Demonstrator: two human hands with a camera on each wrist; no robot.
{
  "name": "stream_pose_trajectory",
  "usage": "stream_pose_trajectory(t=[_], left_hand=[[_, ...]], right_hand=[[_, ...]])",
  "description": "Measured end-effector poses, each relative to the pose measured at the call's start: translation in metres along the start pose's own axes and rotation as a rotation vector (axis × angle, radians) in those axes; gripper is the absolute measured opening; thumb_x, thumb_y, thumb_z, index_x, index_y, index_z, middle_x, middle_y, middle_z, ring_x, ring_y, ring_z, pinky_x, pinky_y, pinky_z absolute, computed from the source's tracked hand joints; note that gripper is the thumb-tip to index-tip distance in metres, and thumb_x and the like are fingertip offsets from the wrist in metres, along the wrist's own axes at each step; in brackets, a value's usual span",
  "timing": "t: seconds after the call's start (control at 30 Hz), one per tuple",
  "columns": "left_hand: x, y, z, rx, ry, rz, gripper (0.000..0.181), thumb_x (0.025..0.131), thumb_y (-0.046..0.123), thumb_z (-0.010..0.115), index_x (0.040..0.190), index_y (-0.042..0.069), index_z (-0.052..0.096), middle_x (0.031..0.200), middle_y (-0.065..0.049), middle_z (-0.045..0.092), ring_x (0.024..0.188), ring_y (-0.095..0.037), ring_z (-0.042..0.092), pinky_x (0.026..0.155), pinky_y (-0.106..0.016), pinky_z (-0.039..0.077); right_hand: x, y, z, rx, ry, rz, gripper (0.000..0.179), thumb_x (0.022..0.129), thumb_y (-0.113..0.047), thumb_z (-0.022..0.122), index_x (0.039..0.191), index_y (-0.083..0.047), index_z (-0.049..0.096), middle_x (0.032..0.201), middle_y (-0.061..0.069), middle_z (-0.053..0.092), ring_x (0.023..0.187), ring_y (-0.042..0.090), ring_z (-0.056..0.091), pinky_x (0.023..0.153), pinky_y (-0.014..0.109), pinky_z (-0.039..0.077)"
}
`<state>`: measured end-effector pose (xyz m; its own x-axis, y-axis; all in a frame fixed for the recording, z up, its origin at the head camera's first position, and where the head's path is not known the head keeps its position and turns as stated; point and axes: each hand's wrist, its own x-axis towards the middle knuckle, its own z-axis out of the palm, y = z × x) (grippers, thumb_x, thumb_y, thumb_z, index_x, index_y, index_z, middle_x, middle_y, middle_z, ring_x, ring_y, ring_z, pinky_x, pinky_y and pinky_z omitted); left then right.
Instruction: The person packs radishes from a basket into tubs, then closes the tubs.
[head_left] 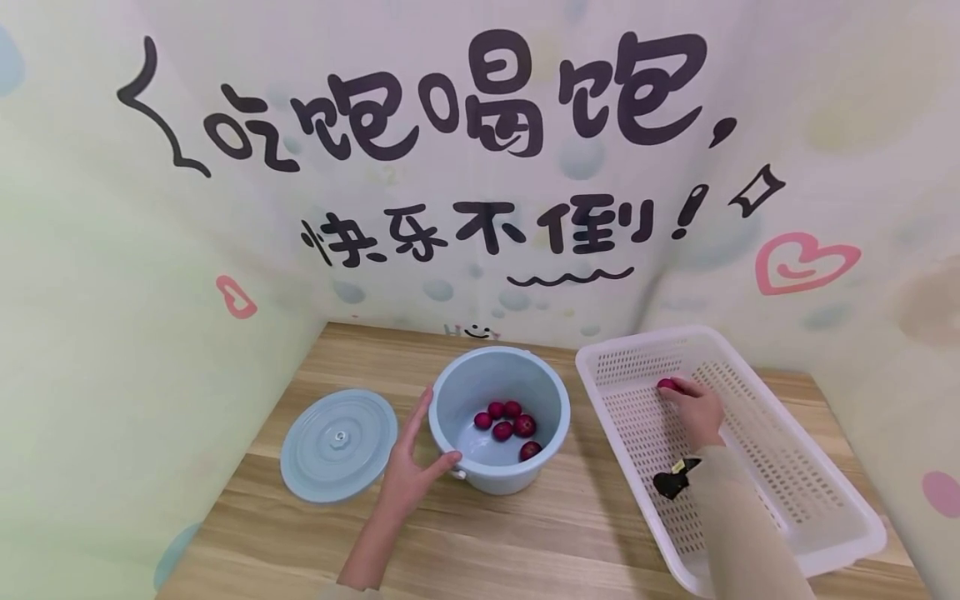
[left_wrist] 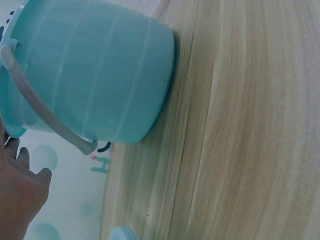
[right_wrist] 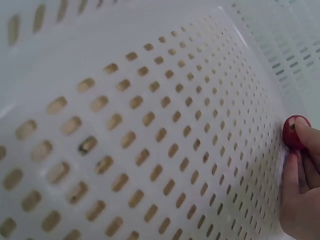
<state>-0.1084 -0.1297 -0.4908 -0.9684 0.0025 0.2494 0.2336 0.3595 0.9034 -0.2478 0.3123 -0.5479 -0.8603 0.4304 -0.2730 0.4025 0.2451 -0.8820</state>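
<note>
A light-blue bucket (head_left: 499,482) stands on the table with several small round red radishes (head_left: 502,431) on its bottom. Against the bucket's left side rests my left hand (head_left: 408,483), its fingers stretched along the outside and its thumb at the front of the rim; in the left wrist view, that hand (left_wrist: 22,187) appears beside the rim. My right hand (head_left: 699,412) reaches into a white perforated basket (head_left: 637,492) and pinches a radish (head_left: 668,384) between thumb and fingers. The right wrist view shows this radish (right_wrist: 295,131) low against the basket's floor.
A round blue lid (head_left: 339,446) lies on the wooden table (head_left: 480,550) to the left of the bucket. The bucket's pale handle (left_wrist: 47,115) hangs down its side. Behind the table is a printed cloth wall (head_left: 480,183). A black strap piece (head_left: 671,481) sits at my right wrist.
</note>
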Motion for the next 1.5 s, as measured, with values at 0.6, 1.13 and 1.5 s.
stream_pose_trajectory(t=[0.6, 1.13, 1.5], left_hand=[[-0.001, 0.001, 0.0, 0.016, 0.004, -0.005, 0.094, 0.08, 0.024, 0.084, 0.158, 0.019, 0.031, 0.165, -0.003, 0.03, 0.153, -0.035, 0.026, 0.119, -0.065, 0.026], [-0.001, -0.001, 0.0, 0.022, 0.005, 0.01, 0.095, 0.081, 0.023, 0.083, 0.158, 0.024, 0.029, 0.165, -0.001, 0.029, 0.153, -0.035, 0.025, 0.119, -0.065, 0.026], [-0.001, -0.001, -0.001, 0.023, 0.003, 0.007, 0.094, 0.081, 0.023, 0.083, 0.158, 0.025, 0.029, 0.166, 0.0, 0.028, 0.153, -0.035, 0.024, 0.119, -0.065, 0.025]], right_hand=[[-0.004, -0.004, -0.025, -0.043, -0.19, 0.003, 0.051, 0.093, -0.035, 0.071, 0.135, -0.008, 0.062, 0.085, -0.03, 0.065, 0.089, -0.005, 0.054, 0.078, 0.013, 0.043], [-0.027, -0.05, -0.029, 0.125, -0.401, -0.139, 0.051, 0.096, -0.03, 0.067, 0.139, -0.004, 0.057, 0.095, -0.026, 0.07, 0.096, -0.01, 0.066, 0.09, 0.01, 0.054], [-0.054, -0.081, -0.02, -0.087, -0.409, -0.24, 0.06, 0.093, -0.047, 0.066, 0.142, -0.012, 0.057, 0.106, -0.028, 0.069, 0.1, -0.014, 0.059, 0.099, 0.021, 0.05]])
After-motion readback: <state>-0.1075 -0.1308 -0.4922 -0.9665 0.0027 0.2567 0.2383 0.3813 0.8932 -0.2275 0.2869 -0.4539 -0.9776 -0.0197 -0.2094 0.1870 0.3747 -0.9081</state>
